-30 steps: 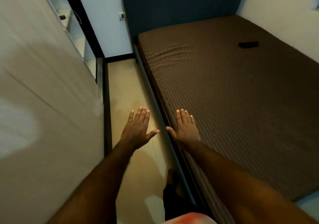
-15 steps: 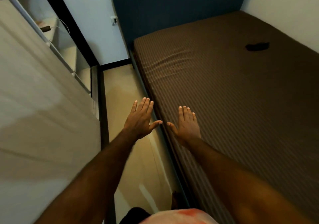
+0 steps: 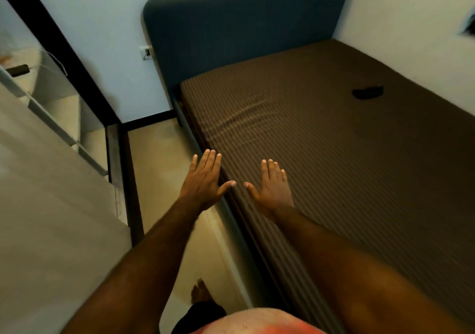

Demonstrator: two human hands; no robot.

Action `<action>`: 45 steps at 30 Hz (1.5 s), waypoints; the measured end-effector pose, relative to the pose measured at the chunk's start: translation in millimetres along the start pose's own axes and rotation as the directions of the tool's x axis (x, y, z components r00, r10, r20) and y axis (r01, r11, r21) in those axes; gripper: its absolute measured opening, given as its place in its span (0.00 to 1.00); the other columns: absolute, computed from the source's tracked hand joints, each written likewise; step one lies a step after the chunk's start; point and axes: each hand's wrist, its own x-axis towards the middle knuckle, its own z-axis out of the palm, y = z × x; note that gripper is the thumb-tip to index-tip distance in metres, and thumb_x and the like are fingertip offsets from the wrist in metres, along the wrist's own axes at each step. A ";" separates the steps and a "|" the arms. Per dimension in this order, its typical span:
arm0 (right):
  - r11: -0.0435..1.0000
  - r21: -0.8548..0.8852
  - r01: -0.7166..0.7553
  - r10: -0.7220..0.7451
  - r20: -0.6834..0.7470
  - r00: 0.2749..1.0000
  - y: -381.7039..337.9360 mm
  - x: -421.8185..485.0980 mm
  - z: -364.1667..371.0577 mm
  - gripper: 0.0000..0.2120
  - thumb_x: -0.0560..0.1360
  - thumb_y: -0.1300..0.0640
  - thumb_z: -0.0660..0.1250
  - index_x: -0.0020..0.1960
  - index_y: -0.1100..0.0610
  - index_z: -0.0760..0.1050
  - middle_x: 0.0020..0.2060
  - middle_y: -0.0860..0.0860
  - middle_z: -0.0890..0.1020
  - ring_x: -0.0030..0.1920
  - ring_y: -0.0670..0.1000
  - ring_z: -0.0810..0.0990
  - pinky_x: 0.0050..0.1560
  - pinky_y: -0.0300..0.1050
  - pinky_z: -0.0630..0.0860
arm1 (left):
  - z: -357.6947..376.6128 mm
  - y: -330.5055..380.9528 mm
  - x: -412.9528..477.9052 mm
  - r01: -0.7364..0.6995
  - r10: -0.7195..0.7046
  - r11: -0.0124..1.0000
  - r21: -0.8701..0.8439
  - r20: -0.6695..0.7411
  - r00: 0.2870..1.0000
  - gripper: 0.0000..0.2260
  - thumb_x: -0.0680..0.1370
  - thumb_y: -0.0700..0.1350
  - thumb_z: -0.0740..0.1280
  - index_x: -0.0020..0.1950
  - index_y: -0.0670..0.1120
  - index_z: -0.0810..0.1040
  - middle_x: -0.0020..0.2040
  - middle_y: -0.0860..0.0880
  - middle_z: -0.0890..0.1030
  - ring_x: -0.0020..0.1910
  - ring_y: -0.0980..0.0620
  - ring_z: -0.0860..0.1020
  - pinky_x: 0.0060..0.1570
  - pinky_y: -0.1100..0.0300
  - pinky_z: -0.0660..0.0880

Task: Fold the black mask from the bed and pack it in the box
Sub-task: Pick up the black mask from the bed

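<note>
The black mask (image 3: pixel 367 92) lies flat on the brown striped bed (image 3: pixel 347 158), far over near the right wall. My left hand (image 3: pixel 204 180) is held out with straight fingers above the bed's near edge and the floor, holding nothing. My right hand (image 3: pixel 272 185) is stretched out flat over the mattress edge, also holding nothing. Both hands are far from the mask. No box shows in this view.
A dark blue headboard (image 3: pixel 244 32) stands at the bed's far end. A pale wardrobe or door (image 3: pixel 51 205) fills the left side, leaving a narrow strip of floor (image 3: pixel 159 169) beside the bed. A wall socket (image 3: pixel 146 52) sits by the headboard.
The view has moved forward and turned towards the bed, so the mask appears closer. Both hands stay flat and outstretched, the left one now reaching the bed's edge.
</note>
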 end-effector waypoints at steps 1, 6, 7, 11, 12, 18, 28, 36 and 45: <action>1.000 0.005 -0.012 0.012 -0.005 1.000 -9.5 14.2 1.2 0.42 0.78 0.32 0.48 0.80 0.59 0.43 0.80 0.58 0.49 0.79 0.56 0.44 0.78 0.55 0.43 | -0.2 -16.5 10.0 -0.007 0.007 1.000 -0.002 -0.003 1.000 0.45 0.73 0.71 0.37 0.78 0.40 0.51 0.79 0.40 0.54 0.79 0.45 0.49 0.76 0.43 0.46; 0.997 0.061 -0.054 0.058 -0.065 0.996 -58.2 76.8 4.6 0.41 0.78 0.32 0.50 0.80 0.59 0.47 0.79 0.57 0.52 0.79 0.56 0.47 0.78 0.55 0.45 | -7.5 -87.6 59.1 -0.069 0.069 0.997 -0.023 -0.007 0.998 0.46 0.73 0.72 0.36 0.78 0.40 0.54 0.79 0.40 0.56 0.79 0.44 0.50 0.75 0.43 0.46; 0.996 0.064 -0.065 0.069 -0.072 0.995 -66.8 89.3 5.1 0.41 0.78 0.32 0.49 0.80 0.59 0.47 0.79 0.57 0.52 0.79 0.56 0.47 0.78 0.54 0.45 | -8.1 -100.0 70.9 -0.086 0.086 0.996 -0.025 -0.008 0.996 0.45 0.73 0.72 0.37 0.78 0.40 0.54 0.79 0.40 0.55 0.79 0.44 0.50 0.75 0.43 0.45; 0.993 0.063 -0.097 0.103 -0.106 0.989 -86.5 133.4 4.8 0.41 0.78 0.32 0.48 0.80 0.59 0.46 0.79 0.57 0.52 0.79 0.56 0.46 0.78 0.54 0.45 | -7.3 -137.5 117.0 -0.137 0.137 0.990 -0.019 0.012 0.990 0.44 0.74 0.71 0.39 0.78 0.40 0.53 0.79 0.40 0.55 0.79 0.45 0.49 0.76 0.43 0.45; 0.992 0.070 -0.104 0.112 -0.115 0.987 -88.0 145.3 5.0 0.41 0.78 0.32 0.48 0.80 0.59 0.46 0.79 0.57 0.52 0.79 0.56 0.46 0.78 0.54 0.45 | -5.9 -144.3 129.9 -0.155 0.155 0.988 -0.011 0.018 0.988 0.43 0.74 0.71 0.39 0.78 0.40 0.52 0.79 0.40 0.55 0.79 0.45 0.49 0.76 0.43 0.45; 0.978 0.123 -0.169 0.185 -0.131 0.974 -81.9 222.4 12.5 0.40 0.79 0.34 0.52 0.79 0.60 0.48 0.79 0.58 0.53 0.79 0.56 0.48 0.78 0.54 0.46 | 4.0 -166.9 214.5 -0.252 0.250 0.967 0.026 0.057 0.966 0.39 0.78 0.67 0.48 0.78 0.40 0.51 0.79 0.40 0.54 0.79 0.45 0.48 0.76 0.43 0.44; 0.947 0.166 -0.276 0.297 -0.122 0.947 -31.3 356.9 14.9 0.40 0.79 0.34 0.51 0.79 0.59 0.48 0.79 0.58 0.53 0.79 0.56 0.47 0.78 0.55 0.46 | 2.5 -195.5 382.0 -0.266 0.245 0.956 0.122 0.163 0.956 0.36 0.80 0.63 0.51 0.78 0.40 0.48 0.80 0.41 0.51 0.79 0.45 0.46 0.75 0.43 0.42; 0.911 0.186 -0.369 0.397 -0.151 0.905 -0.5 428.5 3.9 0.39 0.79 0.33 0.50 0.79 0.60 0.50 0.78 0.58 0.56 0.79 0.56 0.50 0.78 0.55 0.48 | -0.6 -183.1 485.0 -0.427 0.411 0.898 0.110 0.141 0.901 0.37 0.79 0.65 0.49 0.78 0.41 0.50 0.79 0.41 0.53 0.79 0.45 0.48 0.76 0.43 0.45; 0.843 0.138 -0.519 0.537 -0.174 0.826 31.3 495.2 -13.3 0.40 0.78 0.33 0.50 0.79 0.59 0.50 0.79 0.58 0.56 0.79 0.56 0.50 0.78 0.55 0.49 | 12.8 -180.4 601.1 -0.554 0.545 0.830 0.061 0.118 0.830 0.36 0.79 0.65 0.50 0.78 0.42 0.50 0.79 0.41 0.53 0.79 0.45 0.48 0.75 0.44 0.45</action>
